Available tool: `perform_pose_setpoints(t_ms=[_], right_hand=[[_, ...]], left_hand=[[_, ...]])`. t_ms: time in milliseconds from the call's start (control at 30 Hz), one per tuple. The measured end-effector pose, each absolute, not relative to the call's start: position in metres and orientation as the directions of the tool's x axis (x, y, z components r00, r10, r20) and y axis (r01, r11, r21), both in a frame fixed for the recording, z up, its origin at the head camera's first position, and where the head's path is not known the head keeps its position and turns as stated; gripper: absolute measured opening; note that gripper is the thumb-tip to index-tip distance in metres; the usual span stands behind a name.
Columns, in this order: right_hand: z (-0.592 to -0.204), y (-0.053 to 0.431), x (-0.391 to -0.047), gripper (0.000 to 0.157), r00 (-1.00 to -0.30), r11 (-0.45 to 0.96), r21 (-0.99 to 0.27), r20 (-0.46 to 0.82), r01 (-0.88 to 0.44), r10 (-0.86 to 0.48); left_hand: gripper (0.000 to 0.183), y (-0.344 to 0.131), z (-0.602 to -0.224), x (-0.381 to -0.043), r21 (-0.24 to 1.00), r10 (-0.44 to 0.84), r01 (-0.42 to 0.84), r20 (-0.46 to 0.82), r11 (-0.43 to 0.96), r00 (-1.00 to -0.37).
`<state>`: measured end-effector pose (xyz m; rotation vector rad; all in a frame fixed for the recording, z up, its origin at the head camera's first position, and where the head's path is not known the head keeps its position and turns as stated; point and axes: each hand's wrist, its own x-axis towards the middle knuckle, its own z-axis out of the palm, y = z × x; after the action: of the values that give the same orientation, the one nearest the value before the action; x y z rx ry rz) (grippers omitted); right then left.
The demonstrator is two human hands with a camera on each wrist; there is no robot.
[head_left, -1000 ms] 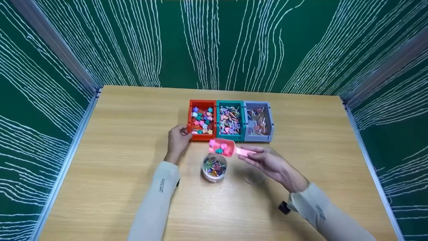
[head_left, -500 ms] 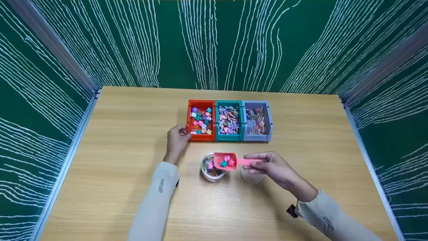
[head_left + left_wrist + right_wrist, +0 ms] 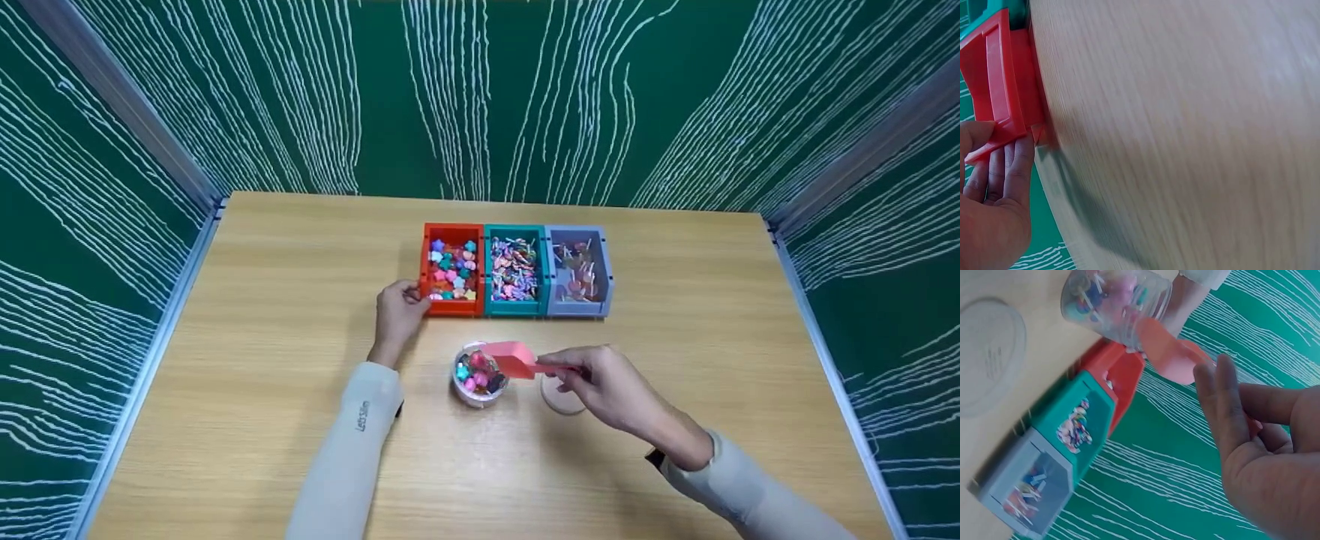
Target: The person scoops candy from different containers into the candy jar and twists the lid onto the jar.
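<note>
Head view high, facing down, wrist views close (red bin [image 3: 454, 308] shared)

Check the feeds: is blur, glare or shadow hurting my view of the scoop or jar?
Head view: scoop and jar readable, soft shadows on the table; left wrist view: pale glare at upper right, dark shadow near the left hand, neither scoop nor jar in frame; right wrist view: hazy and soft, jar contents smeared, clear lid markings unreadable.

This is a lab-like work booth: dark green flat panels [image 3: 382, 97] with wavy white lines and grey metal posts [image 3: 131, 101] border a light wood-grain tabletop [image 3: 712, 322].
</note>
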<state>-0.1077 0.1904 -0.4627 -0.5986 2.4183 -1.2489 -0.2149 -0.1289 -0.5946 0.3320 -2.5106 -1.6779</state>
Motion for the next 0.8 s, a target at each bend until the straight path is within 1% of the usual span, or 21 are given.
perform_pose_setpoints(t_ms=[100,200,267,367,433,500,633,700,800], right_hand=[[-0.462,0.194,-0.108,0.031,-0.866,0.524,-0.82,-0.073,-0.23,-0.495],[-0.463,0.2,-0.115,0.029,-0.903,0.457,-0.869,-0.027,-0.191,-0.429],[-0.465,0.205,-0.121,0.028,-0.938,0.392,-0.913,-0.032,-0.113,-0.345],[-0.467,0.211,-0.133,0.03,-0.976,0.274,-0.961,-0.098,0.042,-0.193],[-0.471,0.212,-0.142,0.031,-0.984,0.217,-0.969,-0.146,0.123,-0.098],[-0.476,0.211,-0.151,0.032,-0.985,0.18,-0.97,-0.172,0.164,-0.031],[-0.493,0.203,-0.17,0.031,-0.985,0.185,-0.967,-0.168,0.174,0.051],[-0.501,0.197,-0.178,0.029,-0.986,0.219,-0.962,-0.148,0.162,0.077],[-0.512,0.189,-0.189,0.025,-0.992,0.293,-0.95,-0.081,0.107,0.1]], left_hand=[[0.021,-0.129,-0.595,-0.215,0.92,-0.238,-0.124,-0.035,0.371,-0.971],[0.021,-0.129,-0.595,-0.214,0.921,-0.234,-0.106,-0.016,0.376,-0.972],[0.023,-0.13,-0.595,-0.214,0.922,-0.232,-0.087,0.004,0.378,-0.973],[0.025,-0.13,-0.594,-0.213,0.921,-0.231,-0.068,0.024,0.384,-0.973],[0.025,-0.129,-0.594,-0.213,0.92,-0.235,-0.08,0.014,0.384,-0.972],[0.025,-0.129,-0.593,-0.213,0.919,-0.238,-0.096,-0.002,0.384,-0.971],[0.024,-0.128,-0.593,-0.214,0.918,-0.246,-0.112,-0.017,0.38,-0.969],[0.024,-0.128,-0.593,-0.214,0.917,-0.248,-0.117,-0.021,0.381,-0.969],[0.025,-0.126,-0.593,-0.214,0.916,-0.246,-0.125,-0.029,0.382,-0.969]])
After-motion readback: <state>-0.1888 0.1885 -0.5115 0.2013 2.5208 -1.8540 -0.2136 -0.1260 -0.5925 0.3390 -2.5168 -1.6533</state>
